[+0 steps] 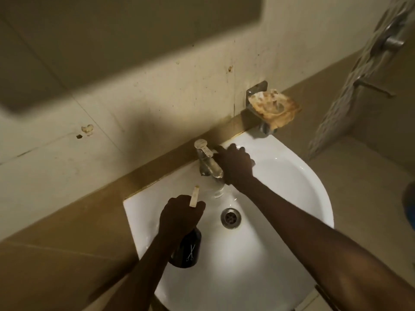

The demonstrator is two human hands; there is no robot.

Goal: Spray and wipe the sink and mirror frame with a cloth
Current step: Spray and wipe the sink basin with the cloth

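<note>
A white sink (314,180) is fixed to a tiled wall, with a chrome faucet (207,160) at its back and a drain (230,218) in the bowl. My left hand (179,216) grips a black spray bottle (188,250) over the sink's left side, its beige nozzle (194,196) pointing toward the faucet. My right hand (235,164) is curled against the faucet's right side on the sink's back rim, holding a dark cloth (217,148) of which only an edge shows. The mirror (45,41) hangs dark at the upper left.
A stained soap dish (274,106) on a metal bracket juts from the wall just above the sink's back right corner. Shower fittings (390,41) sit on the right wall. A blue object (409,207) shows at the right edge.
</note>
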